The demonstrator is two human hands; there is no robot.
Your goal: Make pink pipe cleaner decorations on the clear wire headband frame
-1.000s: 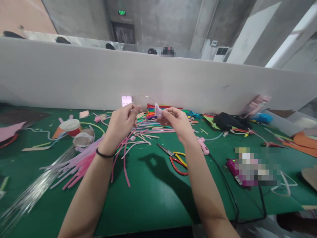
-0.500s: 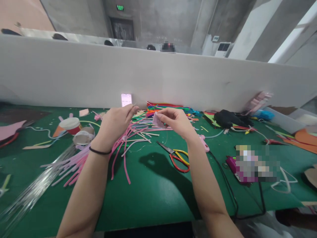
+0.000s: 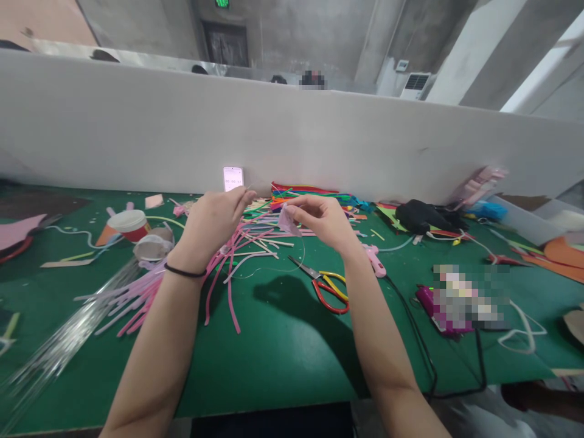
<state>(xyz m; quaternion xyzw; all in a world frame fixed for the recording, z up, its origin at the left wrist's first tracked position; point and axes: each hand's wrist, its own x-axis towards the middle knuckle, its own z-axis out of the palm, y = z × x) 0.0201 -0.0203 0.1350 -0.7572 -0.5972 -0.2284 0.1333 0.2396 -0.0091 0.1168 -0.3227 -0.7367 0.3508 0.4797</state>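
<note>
– How are the arms placed?
– Both forearms stretch forward over the green table (image 3: 274,365), with the hands raised above the heap of pink strips (image 3: 228,267).
– And the left hand (image 3: 214,222)?
– It is curled, thumb and forefinger pinching one end of a thin wire (image 3: 274,271).
– The right hand (image 3: 322,222)?
– It faces the left one, near it. Its fingertips are closed on a small pink piece (image 3: 286,220), and the wire hangs in a loop below.

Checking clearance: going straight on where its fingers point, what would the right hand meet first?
Probably the left hand: the right hand, pinching a pale pink piece, points leftward at it; depth unclear.
</note>
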